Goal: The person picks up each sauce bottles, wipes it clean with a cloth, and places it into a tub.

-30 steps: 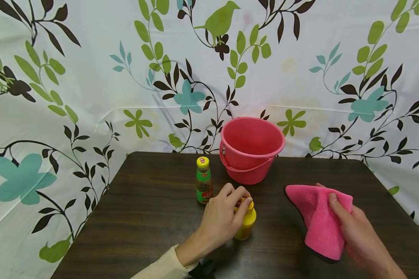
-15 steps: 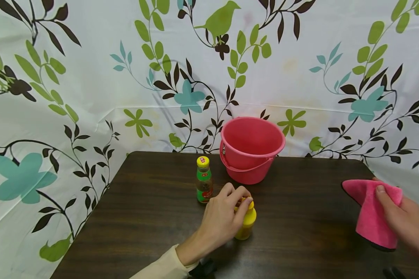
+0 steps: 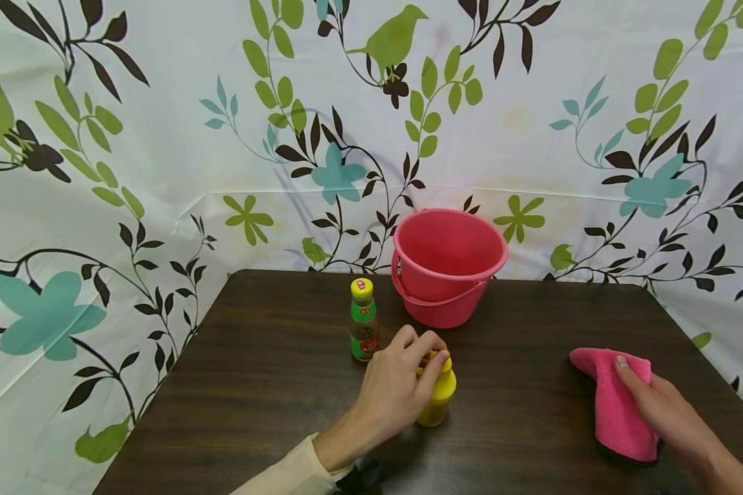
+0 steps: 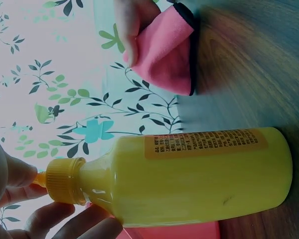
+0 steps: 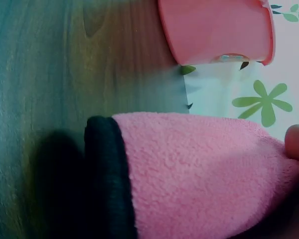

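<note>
My left hand (image 3: 391, 392) pinches the top of a yellow squeeze bottle (image 3: 436, 402) standing upright on the dark table. Up close in the left wrist view, the thumb and a finger meet at the nozzle of its orange cap (image 4: 65, 180), and other fingers lie along the bottle's neck. On the right, my right hand (image 3: 671, 405) grips a pink cleaning cloth (image 3: 622, 409) with a black border, thumb on top. The cloth hangs folded close over the tabletop; in the right wrist view its black edge (image 5: 109, 174) faces the wood.
A pink bucket (image 3: 448, 302) with its handle down stands at the back middle. Left of it is a glass bottle (image 3: 364, 323) with a yellow cap and green label. Dark wooden tabletop (image 3: 254, 385) extends around them, and a leaf-patterned curtain (image 3: 161, 137) hangs behind.
My right hand carried the pink cloth rightward to the table's right side, then back partway left and slightly nearer. My left hand and the yellow bottle stayed put.
</note>
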Motion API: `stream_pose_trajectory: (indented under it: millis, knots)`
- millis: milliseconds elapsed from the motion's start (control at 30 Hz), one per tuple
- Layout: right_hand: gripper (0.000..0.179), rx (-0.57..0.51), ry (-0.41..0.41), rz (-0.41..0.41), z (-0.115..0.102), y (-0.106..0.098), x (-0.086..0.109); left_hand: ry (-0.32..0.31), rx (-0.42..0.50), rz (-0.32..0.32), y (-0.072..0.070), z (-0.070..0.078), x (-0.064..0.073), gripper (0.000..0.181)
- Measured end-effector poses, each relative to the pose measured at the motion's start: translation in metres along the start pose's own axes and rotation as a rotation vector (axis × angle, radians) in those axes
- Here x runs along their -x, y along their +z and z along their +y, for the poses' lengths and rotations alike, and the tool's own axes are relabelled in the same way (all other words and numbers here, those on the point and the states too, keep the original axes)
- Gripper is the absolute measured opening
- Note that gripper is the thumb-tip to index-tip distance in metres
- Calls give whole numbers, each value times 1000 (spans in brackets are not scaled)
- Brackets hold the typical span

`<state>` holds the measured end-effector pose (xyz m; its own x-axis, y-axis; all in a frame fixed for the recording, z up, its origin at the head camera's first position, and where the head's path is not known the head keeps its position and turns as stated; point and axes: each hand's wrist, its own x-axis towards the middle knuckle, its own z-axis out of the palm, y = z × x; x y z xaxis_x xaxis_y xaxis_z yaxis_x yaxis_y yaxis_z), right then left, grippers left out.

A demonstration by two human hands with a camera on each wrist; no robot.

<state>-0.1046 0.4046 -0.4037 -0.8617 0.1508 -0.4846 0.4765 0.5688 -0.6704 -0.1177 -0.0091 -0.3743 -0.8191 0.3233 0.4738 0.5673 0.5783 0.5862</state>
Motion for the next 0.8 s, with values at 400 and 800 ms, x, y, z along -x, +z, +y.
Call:
stream_pose_trajectory:
  millis: [400,800]
  knots:
    - [82,48,-120,-27,-4,8,-4,-17,20,-26,-2,-1,-1,8]
    - [71,273,-418,4,8,39,-12,-12,53,-48,-3,-2,-2,6]
